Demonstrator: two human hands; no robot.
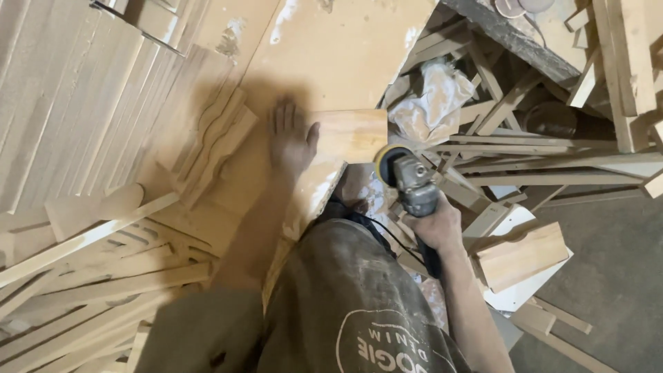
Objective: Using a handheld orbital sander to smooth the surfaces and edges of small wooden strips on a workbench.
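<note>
pressing flat on the wooden board (349, 135), your left hand (290, 141) lies spread wide with the fingers pointing to the far side, its thumb over the board's left edge. the board rests on the big sheet of pale panel (331, 55) that runs off to the far side, and its near right corner sticks out past the sheet's edge. your right hand (435, 228) is wrapped around the grey body of the angle grinder (411, 183), holding it firmly. the grinder's yellow sanding disc (385, 160) sits right at the board's right edge, touching or just beside it; you cannot tell which. a black cable (376, 231) runs from the tool back toward your knee (345, 276), which is covered in dusty grey trousers near the middle. to the left lie stacked wavy-edged wood pieces (217, 141) and long slats (90, 242). to the right is a heap of offcut strips (539, 152), a crumpled plastic sheet (431, 97) and a small wooden block (521, 254) on white scrap.
</note>
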